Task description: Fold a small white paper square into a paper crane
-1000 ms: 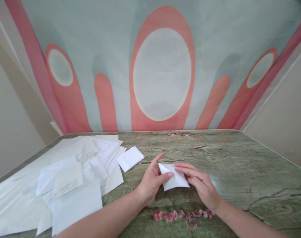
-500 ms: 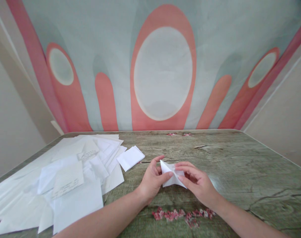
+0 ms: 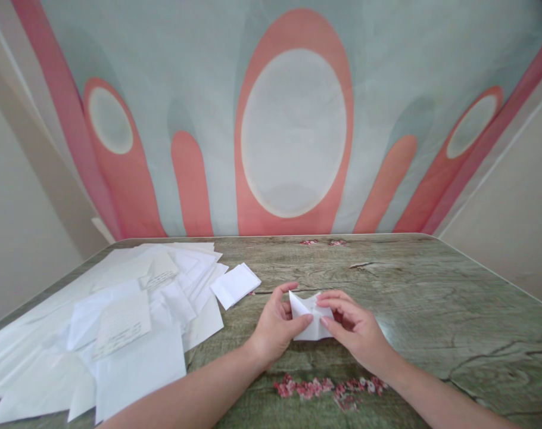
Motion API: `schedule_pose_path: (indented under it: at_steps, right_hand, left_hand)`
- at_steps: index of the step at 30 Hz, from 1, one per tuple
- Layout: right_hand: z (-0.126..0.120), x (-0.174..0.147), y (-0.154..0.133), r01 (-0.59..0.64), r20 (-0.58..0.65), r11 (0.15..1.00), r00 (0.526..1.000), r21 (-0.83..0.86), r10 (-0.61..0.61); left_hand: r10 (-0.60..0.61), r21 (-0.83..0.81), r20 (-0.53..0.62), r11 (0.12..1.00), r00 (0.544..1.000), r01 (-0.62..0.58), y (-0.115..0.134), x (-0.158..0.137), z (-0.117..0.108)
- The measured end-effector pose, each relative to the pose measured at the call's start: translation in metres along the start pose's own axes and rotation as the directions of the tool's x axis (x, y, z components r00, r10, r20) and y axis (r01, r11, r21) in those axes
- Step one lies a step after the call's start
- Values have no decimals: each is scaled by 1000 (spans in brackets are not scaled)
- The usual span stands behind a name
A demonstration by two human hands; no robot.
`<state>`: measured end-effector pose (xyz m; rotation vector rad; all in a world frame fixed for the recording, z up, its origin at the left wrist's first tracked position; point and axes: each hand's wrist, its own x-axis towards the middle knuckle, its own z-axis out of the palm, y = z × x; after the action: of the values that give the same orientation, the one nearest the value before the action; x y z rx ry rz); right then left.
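A small piece of white folded paper (image 3: 313, 329) is between my two hands, a little above or on the wooden table; I cannot tell which. Its upper left corner sticks up in a point and its middle is creased. My left hand (image 3: 275, 326) grips the left side, thumb on the near face and fingers behind. My right hand (image 3: 355, 328) pinches the right side, with the thumb low and the fingertips on the upper edge. The fingers cover parts of both sides of the paper.
On the table (image 3: 432, 298), a small stack of folded white paper (image 3: 236, 285) lies left of my hands. Farther left spreads a large pile of loose white sheets (image 3: 141, 375), some with print. A coral and grey-green patterned backdrop (image 3: 293, 226) stands behind the table.
The paper's near edge has flattened out and its folds have opened slightly between my thumbs. Both hands have stayed almost in place.
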<state>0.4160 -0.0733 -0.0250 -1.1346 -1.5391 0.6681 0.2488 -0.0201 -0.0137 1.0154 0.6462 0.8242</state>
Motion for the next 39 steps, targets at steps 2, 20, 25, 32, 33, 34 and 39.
schedule_pose_path:
  at_steps: [2,20,25,32,33,34,39]
  right_hand:
    - [0,0,0,-8,-1,1000,1000,2,8]
    - [1,-1,-7,118,-28,965,991,-235,-128]
    - [0,-2,-7,117,-8,957,992,-264,-124]
    - [1,-2,-8,116,-5,955,992,-274,-123]
    - [1,-2,-8,115,-7,955,992,-275,-122]
    - [1,-2,-8,113,-10,955,993,-274,-120]
    - [2,-1,-7,74,-44,963,995,-258,-88]
  left_hand:
    - [2,9,8,1000,1000,-2,0,0,0]
    - [34,-32,94,999,995,-31,1,-1,-1]
    - [45,-14,85,999,995,-44,0,-1,-2]
    - [26,9,56,1000,998,-27,1,-1,-1]
    - [21,12,47,1000,999,-21,1,-1,-1]
    - [16,14,37,1000,999,-17,1,-1,-1]
    - [21,18,17,1000,1000,-21,0,-1,-1]
